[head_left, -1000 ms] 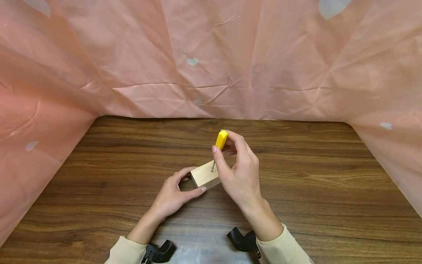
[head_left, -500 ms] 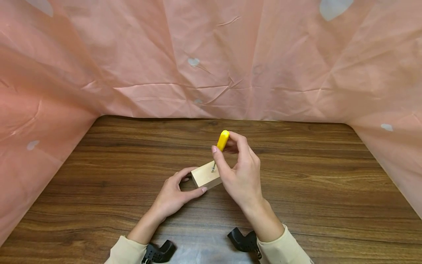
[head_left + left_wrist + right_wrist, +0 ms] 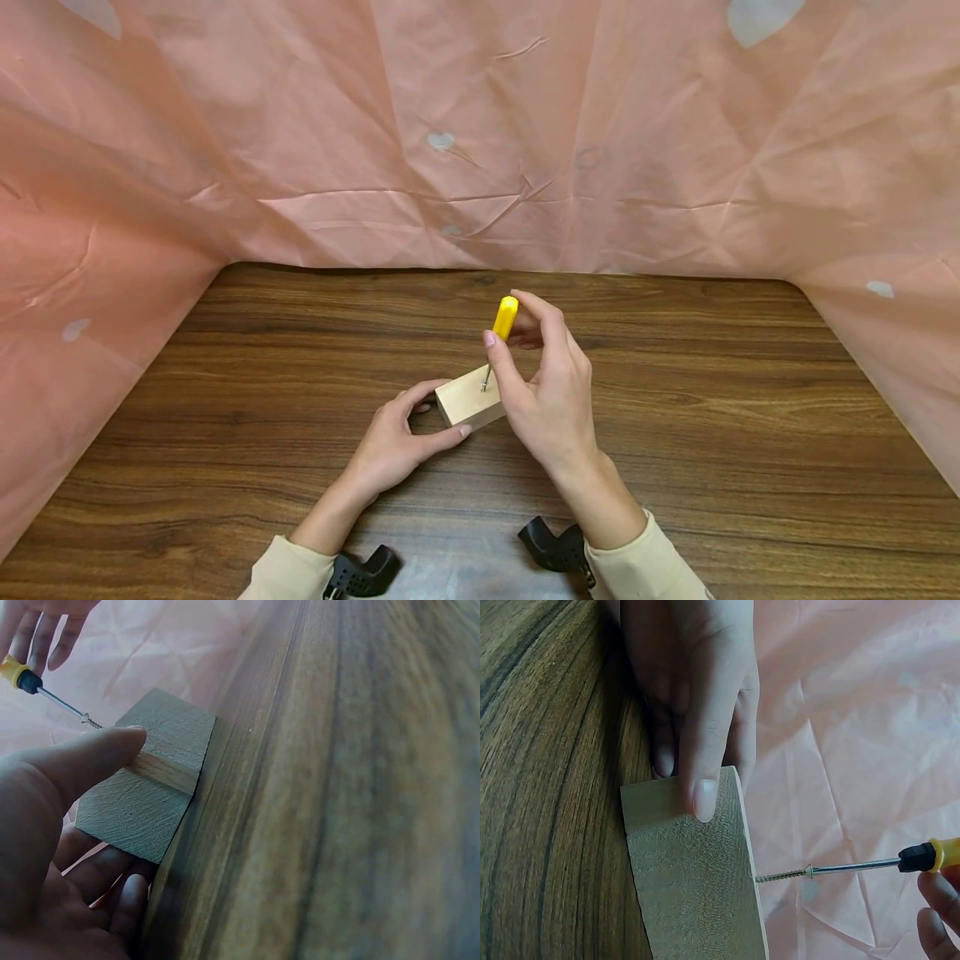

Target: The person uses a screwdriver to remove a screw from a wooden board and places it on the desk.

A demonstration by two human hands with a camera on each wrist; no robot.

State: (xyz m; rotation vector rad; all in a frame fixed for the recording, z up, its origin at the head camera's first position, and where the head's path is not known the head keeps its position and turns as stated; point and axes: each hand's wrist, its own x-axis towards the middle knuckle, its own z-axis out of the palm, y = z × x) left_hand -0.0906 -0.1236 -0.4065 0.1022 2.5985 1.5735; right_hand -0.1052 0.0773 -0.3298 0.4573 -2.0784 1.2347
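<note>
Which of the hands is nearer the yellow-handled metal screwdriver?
Right. The right hand holds the yellow-handled metal screwdriver by its handle; the left hand is apart from it, gripping one end of the pale rectangular wooden block.

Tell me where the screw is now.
In the right wrist view, the screw is right of centre, its far end meeting the wooden block and its head at the tip of the yellow-handled screwdriver.

Block (image 3: 465, 402) on table (image 3: 300, 358); left hand (image 3: 393, 437) at left end, right hand (image 3: 555, 400) right; screw (image 3: 784, 877) on block top, screwdriver (image 3: 506, 318) above; curtain (image 3: 495, 167) far.
</note>
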